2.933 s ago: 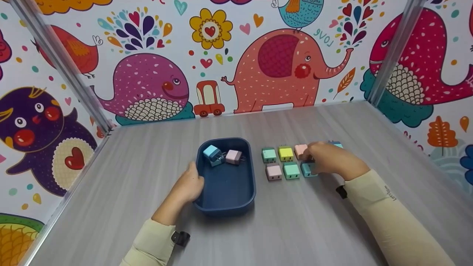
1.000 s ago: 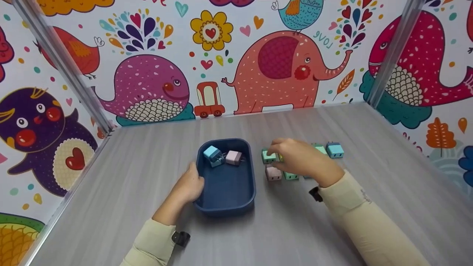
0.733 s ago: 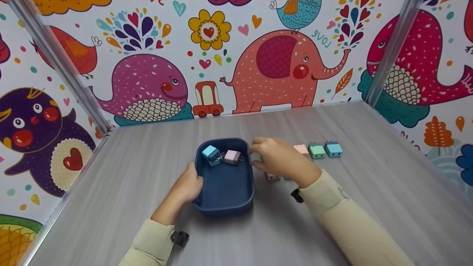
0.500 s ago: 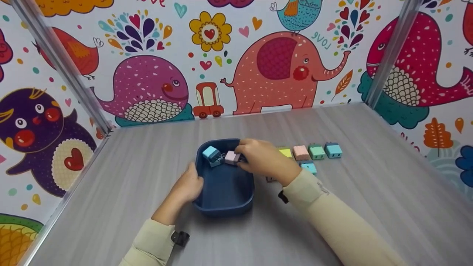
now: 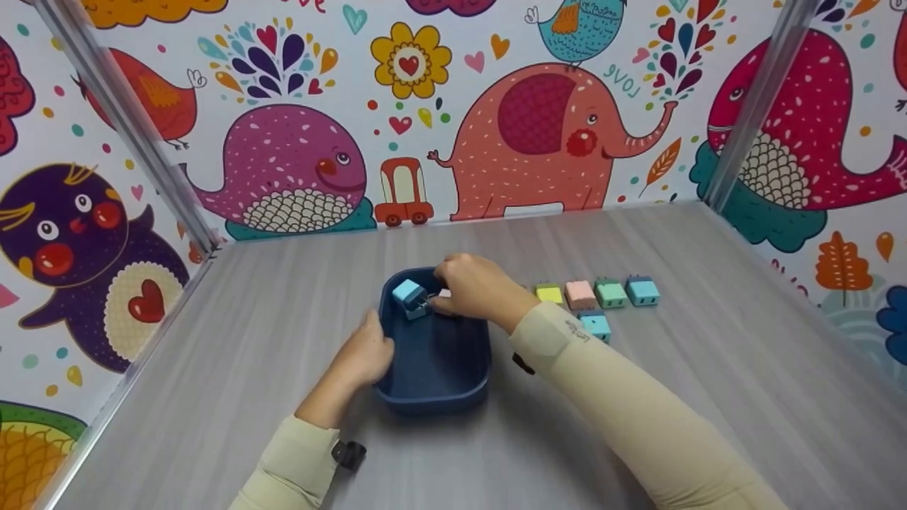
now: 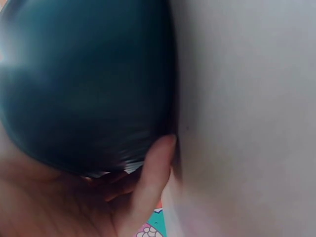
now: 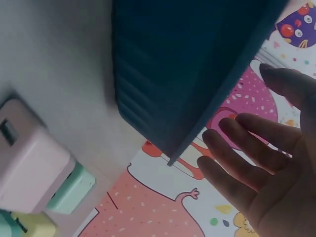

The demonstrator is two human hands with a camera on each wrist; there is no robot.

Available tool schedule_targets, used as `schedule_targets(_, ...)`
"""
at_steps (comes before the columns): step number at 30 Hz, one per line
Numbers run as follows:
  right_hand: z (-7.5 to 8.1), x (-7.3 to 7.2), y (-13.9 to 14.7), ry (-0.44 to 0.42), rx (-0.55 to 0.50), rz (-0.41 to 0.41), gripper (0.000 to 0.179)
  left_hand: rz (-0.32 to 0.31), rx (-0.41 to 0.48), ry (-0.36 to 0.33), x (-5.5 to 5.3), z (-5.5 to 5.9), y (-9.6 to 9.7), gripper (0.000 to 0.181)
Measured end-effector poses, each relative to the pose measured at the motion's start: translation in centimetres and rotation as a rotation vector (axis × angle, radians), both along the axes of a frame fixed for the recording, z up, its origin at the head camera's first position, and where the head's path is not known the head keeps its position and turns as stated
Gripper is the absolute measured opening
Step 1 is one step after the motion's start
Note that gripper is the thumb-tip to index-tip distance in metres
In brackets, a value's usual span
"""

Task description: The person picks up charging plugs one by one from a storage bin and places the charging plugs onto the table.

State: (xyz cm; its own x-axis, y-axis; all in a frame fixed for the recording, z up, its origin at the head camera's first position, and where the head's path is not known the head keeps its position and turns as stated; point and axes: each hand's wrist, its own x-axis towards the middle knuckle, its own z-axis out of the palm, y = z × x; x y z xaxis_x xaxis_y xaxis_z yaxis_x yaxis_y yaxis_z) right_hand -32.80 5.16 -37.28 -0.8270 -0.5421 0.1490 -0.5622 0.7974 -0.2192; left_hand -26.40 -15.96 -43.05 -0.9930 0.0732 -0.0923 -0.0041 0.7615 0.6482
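Note:
On the table, the navy blue tray [image 5: 434, 400] has my left hand [image 5: 365, 350] gripping its left wall; in the left wrist view fingers [image 6: 155, 168] bend along its outside. Inside lie light blue plug chargers [image 5: 409, 291] with metal prongs and a pink charger [image 5: 445, 293], partly covered by my right hand [image 5: 478, 287]. That hand reaches over the tray's far right corner. The right wrist view shows its fingers [image 7: 247, 148] spread and loosely bent over the rim, with nothing between them.
Right of the tray are rows of chargers: yellow [image 5: 548, 295], pink [image 5: 580, 295], green [image 5: 610, 292] and blue [image 5: 643, 291], with a teal one [image 5: 596, 326] in front. My right forearm [image 5: 602, 382] hides others. Patterned panels [image 5: 404, 142] stand behind the table.
My right hand has moved left from the rows of chargers, across the tray's right rim, to above the pink charger inside. The left hand and tray have stayed in place.

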Motion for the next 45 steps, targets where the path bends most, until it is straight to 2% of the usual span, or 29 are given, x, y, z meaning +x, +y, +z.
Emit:
schedule_targets(5, -0.3, -0.5, -1.4, -0.045, -0.015, -0.006, 0.047, 0.005, 0.001, -0.015, -0.1, 0.0, 0.1, 0.065)
schedule_targets(12, -0.8, -0.7, -3.7, 0.034, 0.173, 0.033, 0.043, -0.008, 0.005, -0.007, -0.4, 0.0, 0.2, 0.065)
schedule_targets(20, -1.5, -1.3, -5.1, 0.083, 0.331, 0.009, 0.047, 0.008, 0.0, -0.018, -0.2, -0.1, 0.2, 0.064)
schedule_targets(23, -1.4, -1.5, -5.1, 0.07, 0.323, 0.02, 0.045, 0.013, -0.01, -0.005, -0.1, -0.1, 0.2, 0.062)
schedule_targets(28, -1.3, -1.9, -5.0, 0.042, 0.243, 0.034, 0.04, 0.014, -0.009, 0.014, -0.1, -0.2, 0.3, 0.06)
schedule_targets(34, -1.3, -2.3, -4.9, 0.05, 0.235, 0.056, 0.031, 0.028, -0.008, -0.007, -0.2, -0.2, 0.2, 0.062)
schedule_targets(41, -1.3, -2.8, -5.0, 0.013, 0.166, 0.049, 0.042, 0.017, -0.002, -0.02, -0.3, -0.2, 0.2, 0.062)
schedule_targets(45, -1.3, -3.1, -5.1, 0.006, 0.163, 0.062, 0.035, 0.015, -0.004, -0.025, -0.2, -0.2, 0.1, 0.063)
